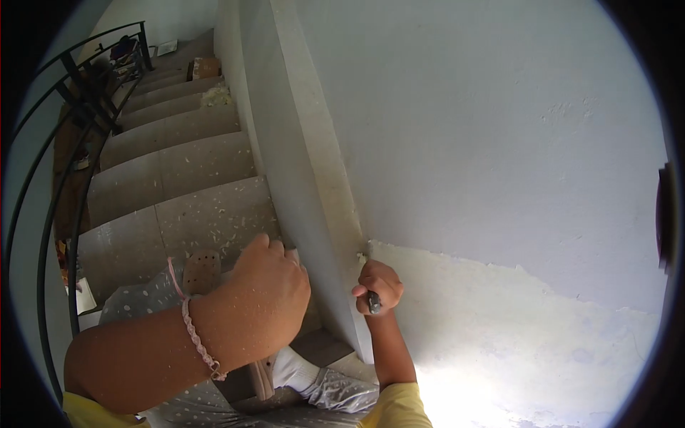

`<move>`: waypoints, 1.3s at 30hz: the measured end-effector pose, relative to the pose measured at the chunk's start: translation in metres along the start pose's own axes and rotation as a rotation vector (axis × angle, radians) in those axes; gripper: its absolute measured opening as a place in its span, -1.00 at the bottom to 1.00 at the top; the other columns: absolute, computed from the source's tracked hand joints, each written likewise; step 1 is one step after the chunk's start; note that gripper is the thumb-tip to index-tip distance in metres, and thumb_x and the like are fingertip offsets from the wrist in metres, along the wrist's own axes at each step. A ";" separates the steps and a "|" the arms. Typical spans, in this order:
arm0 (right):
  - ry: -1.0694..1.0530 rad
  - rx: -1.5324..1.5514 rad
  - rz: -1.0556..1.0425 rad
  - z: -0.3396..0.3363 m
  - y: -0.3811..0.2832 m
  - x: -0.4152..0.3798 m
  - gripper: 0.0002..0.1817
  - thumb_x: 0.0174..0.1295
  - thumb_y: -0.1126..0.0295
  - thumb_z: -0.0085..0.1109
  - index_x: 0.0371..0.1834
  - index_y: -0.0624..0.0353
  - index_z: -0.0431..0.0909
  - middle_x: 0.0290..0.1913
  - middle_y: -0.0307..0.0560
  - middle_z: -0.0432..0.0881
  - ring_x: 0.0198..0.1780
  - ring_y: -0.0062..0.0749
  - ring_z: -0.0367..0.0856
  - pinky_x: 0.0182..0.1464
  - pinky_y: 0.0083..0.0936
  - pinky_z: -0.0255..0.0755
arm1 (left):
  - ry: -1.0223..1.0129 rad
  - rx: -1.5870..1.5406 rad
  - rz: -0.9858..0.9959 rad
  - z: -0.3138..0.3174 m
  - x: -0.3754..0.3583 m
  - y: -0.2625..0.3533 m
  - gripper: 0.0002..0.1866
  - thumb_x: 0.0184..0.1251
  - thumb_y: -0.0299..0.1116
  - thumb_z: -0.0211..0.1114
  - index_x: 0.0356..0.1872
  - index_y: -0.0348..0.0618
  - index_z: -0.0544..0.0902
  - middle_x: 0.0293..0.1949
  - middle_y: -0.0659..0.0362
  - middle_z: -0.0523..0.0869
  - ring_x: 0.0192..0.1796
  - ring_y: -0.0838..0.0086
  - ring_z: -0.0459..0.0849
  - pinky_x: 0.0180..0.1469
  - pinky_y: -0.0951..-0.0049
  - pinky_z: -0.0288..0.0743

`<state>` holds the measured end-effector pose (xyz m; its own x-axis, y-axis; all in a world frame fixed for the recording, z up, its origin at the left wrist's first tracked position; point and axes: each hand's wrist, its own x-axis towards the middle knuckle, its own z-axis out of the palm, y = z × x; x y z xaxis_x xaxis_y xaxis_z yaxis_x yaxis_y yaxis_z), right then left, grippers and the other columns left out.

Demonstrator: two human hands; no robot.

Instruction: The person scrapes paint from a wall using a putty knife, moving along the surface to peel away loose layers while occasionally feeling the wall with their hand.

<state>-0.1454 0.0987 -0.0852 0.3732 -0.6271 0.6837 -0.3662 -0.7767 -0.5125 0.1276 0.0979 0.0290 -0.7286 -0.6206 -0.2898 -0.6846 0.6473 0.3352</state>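
My right hand (382, 284) is wrapped around a scraper (374, 302), whose dark handle end points back toward me. Its blade is mostly hidden behind my fingers, close to the wall corner. Just above that hand, the ragged edge of the peeled paint (442, 255) runs across the wall (492, 157), with a paler bare patch (471, 321) below it. My left hand (270, 289) is closed in front of the stairs, left of the narrow wall ledge (314, 121). Something pale shows by its fingertips, too small to name.
Stairs (171, 171) descend ahead, sprinkled with paint flakes. A black metal railing (85, 107) curves along the left. Farther down lie a heap of scrapings (215, 96) and a brown box (206, 68). My shoe (262, 378) rests on a step. A dark object (665, 217) is at the right edge.
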 end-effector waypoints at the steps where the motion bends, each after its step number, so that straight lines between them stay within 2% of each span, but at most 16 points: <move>1: -0.002 0.004 -0.008 0.000 -0.003 0.005 -0.44 0.36 0.08 0.35 -0.66 0.14 0.31 -0.73 -0.20 0.30 -0.72 -0.33 0.33 -0.67 -0.44 0.16 | 0.005 0.002 -0.007 0.000 0.001 0.000 -0.79 0.10 -0.35 0.30 -0.26 -0.22 0.70 -0.24 0.07 0.71 -0.10 0.27 0.68 0.04 0.28 0.44; 5: -0.050 -0.022 -0.126 -0.001 -0.019 0.008 -0.46 0.36 0.13 0.35 -0.65 0.16 0.32 -0.71 -0.18 0.31 -0.72 -0.32 0.34 -0.67 -0.44 0.16 | 0.019 -0.064 0.048 0.002 0.000 -0.002 -0.77 0.09 -0.33 0.33 -0.24 -0.22 0.71 -0.24 0.09 0.73 -0.09 0.28 0.69 0.04 0.29 0.44; 8: 0.010 0.050 -0.055 -0.005 -0.009 -0.006 -0.47 0.37 0.17 0.35 -0.65 0.16 0.31 -0.71 -0.17 0.31 -0.71 -0.33 0.32 -0.66 -0.45 0.15 | -0.011 -0.031 0.069 0.004 0.000 0.002 -0.77 0.10 -0.33 0.34 -0.24 -0.21 0.71 -0.24 0.11 0.73 -0.08 0.30 0.69 0.04 0.30 0.44; 10: -0.002 -0.001 0.035 0.003 -0.009 -0.002 -0.51 0.18 0.22 0.49 -0.66 0.14 0.33 -0.71 -0.17 0.30 -0.72 -0.31 0.32 -0.65 -0.42 0.14 | 0.004 0.014 0.047 0.000 0.002 0.002 -0.77 0.10 -0.33 0.34 -0.24 -0.21 0.71 -0.24 0.12 0.73 -0.08 0.30 0.69 0.04 0.30 0.44; 11: 0.011 0.027 -0.077 0.003 -0.013 0.002 -0.52 0.15 0.28 0.50 -0.65 0.17 0.32 -0.69 -0.17 0.30 -0.71 -0.30 0.30 -0.65 -0.41 0.13 | -0.006 0.006 0.054 -0.002 0.001 0.004 -0.78 0.11 -0.34 0.34 -0.23 -0.21 0.71 -0.24 0.12 0.73 -0.08 0.31 0.69 0.04 0.30 0.44; 14: 0.061 0.003 0.053 -0.003 -0.006 -0.009 -0.51 0.19 0.30 0.48 -0.66 0.21 0.31 -0.69 -0.18 0.28 -0.70 -0.29 0.29 -0.64 -0.41 0.12 | 0.008 -0.004 0.034 0.002 -0.004 0.002 -0.79 0.12 -0.35 0.33 -0.23 -0.21 0.70 -0.23 0.11 0.72 -0.07 0.32 0.68 0.04 0.30 0.44; 16: 0.083 0.021 0.028 -0.002 0.001 -0.006 -0.51 0.21 0.29 0.47 -0.65 0.22 0.31 -0.69 -0.15 0.29 -0.71 -0.29 0.28 -0.65 -0.41 0.11 | 0.071 0.021 0.034 0.000 0.000 0.002 -0.79 0.12 -0.36 0.33 -0.24 -0.21 0.70 -0.22 0.11 0.72 -0.08 0.32 0.67 0.03 0.31 0.43; 18: 0.079 -0.018 -0.048 0.002 -0.017 0.008 -0.48 0.27 0.25 0.44 -0.66 0.22 0.29 -0.70 -0.16 0.29 -0.72 -0.31 0.27 -0.65 -0.42 0.10 | -0.008 0.010 0.019 -0.002 0.000 0.001 -0.79 0.12 -0.37 0.34 -0.23 -0.21 0.71 -0.22 0.12 0.72 -0.09 0.33 0.66 0.04 0.32 0.42; 19: 0.169 0.078 -0.034 0.001 -0.028 0.009 -0.45 0.35 0.14 0.37 -0.64 0.22 0.31 -0.71 -0.20 0.29 -0.72 -0.36 0.27 -0.65 -0.46 0.11 | -0.007 0.010 0.007 -0.002 0.000 0.000 -0.79 0.12 -0.37 0.34 -0.23 -0.21 0.71 -0.22 0.12 0.72 -0.09 0.33 0.66 0.04 0.32 0.42; 20: 0.165 0.089 -0.031 0.000 -0.036 0.011 -0.45 0.35 0.14 0.37 -0.64 0.22 0.31 -0.71 -0.20 0.29 -0.72 -0.36 0.27 -0.65 -0.46 0.11 | 0.008 0.025 -0.002 -0.001 -0.001 0.000 -0.79 0.12 -0.37 0.34 -0.23 -0.21 0.72 -0.22 0.12 0.72 -0.09 0.34 0.66 0.04 0.33 0.42; 23: 0.246 0.032 0.075 -0.009 -0.051 0.005 -0.35 0.41 -0.07 0.21 -0.64 0.17 0.21 -0.75 -0.25 0.24 -0.73 -0.45 0.16 -0.67 -0.51 0.00 | -0.014 0.027 -0.008 -0.002 0.000 0.000 -0.77 0.11 -0.37 0.35 -0.21 -0.22 0.73 -0.22 0.12 0.71 -0.09 0.35 0.66 0.03 0.32 0.41; 29: 0.303 0.021 0.066 -0.012 -0.056 0.010 -0.36 0.42 -0.06 0.22 -0.64 0.17 0.22 -0.75 -0.25 0.24 -0.73 -0.47 0.16 -0.66 -0.52 0.01 | -0.039 0.051 -0.019 -0.002 0.005 0.007 -0.72 0.08 -0.32 0.38 -0.20 -0.24 0.75 -0.21 0.11 0.72 -0.09 0.35 0.65 0.01 0.32 0.39; 33: 0.230 0.074 -0.001 0.004 -0.033 0.023 -0.38 0.41 -0.01 0.27 -0.65 0.19 0.25 -0.74 -0.23 0.26 -0.72 -0.47 0.21 -0.66 -0.50 0.04 | -0.009 0.065 -0.027 -0.003 0.012 0.014 -0.72 0.02 -0.29 0.41 -0.24 -0.21 0.76 -0.21 0.12 0.71 -0.10 0.36 0.64 -0.01 0.35 0.38; 35: 0.158 -0.062 0.170 0.012 0.000 0.006 -0.40 0.40 0.06 0.31 -0.65 0.20 0.28 -0.74 -0.21 0.27 -0.72 -0.43 0.25 -0.65 -0.48 0.08 | -0.010 0.066 -0.046 -0.005 0.014 0.017 -0.70 0.01 -0.28 0.42 -0.24 -0.21 0.76 -0.22 0.13 0.71 -0.10 0.36 0.65 -0.02 0.35 0.37; 38: 0.008 -0.073 0.147 0.016 -0.008 0.008 -0.45 0.35 0.16 0.38 -0.66 0.20 0.30 -0.73 -0.19 0.27 -0.72 -0.37 0.28 -0.65 -0.46 0.11 | 0.009 0.055 -0.085 -0.010 0.020 0.014 -0.69 0.00 -0.27 0.42 -0.23 -0.21 0.76 -0.25 0.14 0.69 -0.10 0.36 0.65 -0.04 0.35 0.36; 39: 0.011 -0.078 0.054 0.018 -0.018 0.017 -0.50 0.28 0.26 0.42 -0.66 0.18 0.30 -0.73 -0.19 0.25 -0.73 -0.34 0.27 -0.65 -0.45 0.11 | 0.009 0.036 -0.095 -0.009 0.020 0.014 -0.69 0.00 -0.27 0.41 -0.24 -0.21 0.76 -0.27 0.16 0.68 -0.10 0.36 0.65 -0.05 0.35 0.36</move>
<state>-0.1169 0.1011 -0.0734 0.3417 -0.6671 0.6620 -0.4508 -0.7344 -0.5074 0.1036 0.0900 0.0359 -0.6605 -0.6835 -0.3107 -0.7508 0.6007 0.2746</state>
